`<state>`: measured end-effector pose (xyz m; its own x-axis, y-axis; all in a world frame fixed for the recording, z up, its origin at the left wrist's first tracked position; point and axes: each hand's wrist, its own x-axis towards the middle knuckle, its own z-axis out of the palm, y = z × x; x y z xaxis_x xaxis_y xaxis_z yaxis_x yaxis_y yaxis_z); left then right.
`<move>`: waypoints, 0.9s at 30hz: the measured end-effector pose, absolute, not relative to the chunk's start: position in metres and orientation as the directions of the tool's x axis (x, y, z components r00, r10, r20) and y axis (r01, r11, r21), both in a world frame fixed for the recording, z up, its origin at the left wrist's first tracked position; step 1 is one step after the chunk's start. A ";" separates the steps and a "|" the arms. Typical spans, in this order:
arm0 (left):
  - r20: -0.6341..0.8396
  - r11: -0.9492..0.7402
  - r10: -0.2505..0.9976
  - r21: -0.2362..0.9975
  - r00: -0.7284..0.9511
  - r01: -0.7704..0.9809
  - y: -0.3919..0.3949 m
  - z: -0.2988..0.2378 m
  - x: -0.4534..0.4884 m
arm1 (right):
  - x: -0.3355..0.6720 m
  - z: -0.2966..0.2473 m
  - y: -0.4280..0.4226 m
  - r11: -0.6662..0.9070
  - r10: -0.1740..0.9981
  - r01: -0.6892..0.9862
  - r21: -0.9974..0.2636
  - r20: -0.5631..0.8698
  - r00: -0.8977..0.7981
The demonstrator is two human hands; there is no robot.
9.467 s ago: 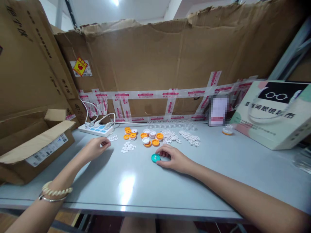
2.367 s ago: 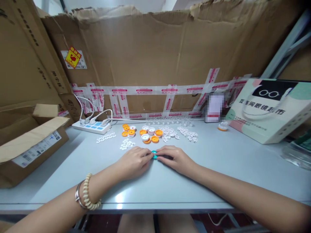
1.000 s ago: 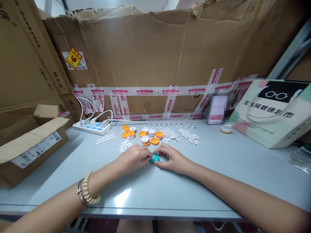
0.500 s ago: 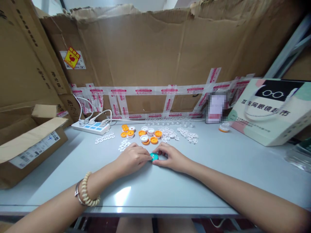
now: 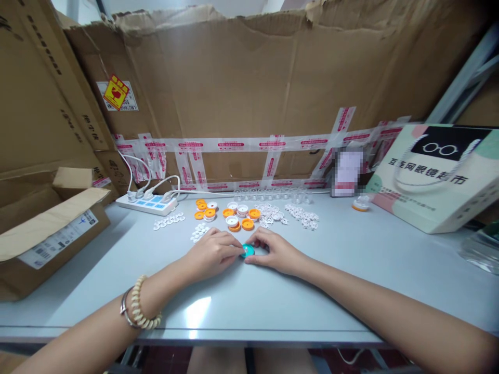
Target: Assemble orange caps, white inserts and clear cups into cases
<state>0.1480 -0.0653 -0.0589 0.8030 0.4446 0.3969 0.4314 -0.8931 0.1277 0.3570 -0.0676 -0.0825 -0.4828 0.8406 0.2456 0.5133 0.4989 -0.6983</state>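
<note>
A small teal round disc [image 5: 248, 251] with a raised rim lies at the middle of the table, between my hands. My right hand [image 5: 275, 251] grips its edge, thumb on the near side and fingers on the far side. Over the disc's left part, my left hand [image 5: 214, 252] has its fingertips pinched together. A tiny pale spot shows at those fingertips, too small to name. Just beyond my hands are orange discs [image 5: 247, 224] and white discs [image 5: 231, 221], some stacked. Small white round pieces [image 5: 199, 232] lie beyond my left hand.
White cut-out pieces [image 5: 302, 216] and a row of clear cups [image 5: 273, 195] lie farther back. A power strip [image 5: 147, 203] and an open carton [image 5: 58, 244] stand left. At right are a phone [image 5: 346, 171], an orange-based clear piece [image 5: 361, 203] and a paper bag [image 5: 432, 176].
Both hands stay at the teal disc with almost the same grip. The whole view has shifted very slightly.
</note>
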 end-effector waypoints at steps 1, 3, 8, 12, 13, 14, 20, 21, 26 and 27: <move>0.441 -0.890 0.450 0.155 0.776 0.428 -0.062 -0.056 0.145 | 0.357 -0.082 -0.068 0.497 0.842 0.512 -0.701 0.246 -0.480; 0.541 -0.863 0.496 0.221 0.679 0.454 -0.053 -0.048 0.134 | 0.356 -0.080 -0.069 0.494 0.845 0.517 -0.699 0.246 -0.475; 0.403 -0.669 0.739 0.347 0.540 0.658 -0.030 -0.033 0.099 | 0.354 -0.078 -0.071 0.494 0.851 0.548 -0.675 0.247 -0.463; 0.246 -0.610 0.791 0.236 0.561 0.756 -0.027 -0.039 0.098 | 0.355 -0.078 -0.070 0.501 0.847 0.546 -0.672 0.251 -0.468; 0.234 -0.608 0.791 0.189 0.566 0.771 -0.027 -0.041 0.101 | 0.355 -0.079 -0.070 0.500 0.847 0.546 -0.672 0.248 -0.470; 0.223 -0.604 0.792 0.144 0.569 0.784 -0.028 -0.043 0.105 | 0.355 -0.079 -0.070 0.499 0.847 0.546 -0.673 0.246 -0.471; 0.201 -0.577 0.806 0.059 0.556 0.815 -0.029 -0.047 0.118 | 0.356 -0.078 -0.071 0.492 0.849 0.546 -0.679 0.234 -0.474; 0.202 -0.576 0.806 0.054 0.556 0.816 -0.029 -0.048 0.119 | 0.356 -0.078 -0.071 0.491 0.849 0.546 -0.679 0.235 -0.473; 0.238 -0.577 0.797 0.026 0.556 0.816 -0.030 -0.051 0.121 | 0.356 -0.078 -0.072 0.472 0.862 0.539 -0.697 0.238 -0.448; 0.252 -0.579 0.793 0.025 0.555 0.815 -0.030 -0.051 0.121 | 0.356 -0.078 -0.072 0.459 0.870 0.533 -0.711 0.239 -0.431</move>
<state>0.1215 -0.0301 -0.0511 0.5550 0.7927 0.2521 0.8151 -0.5787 0.0251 0.3556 -0.0717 -0.0778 -0.4306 0.8704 0.2387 0.5331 0.4587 -0.7109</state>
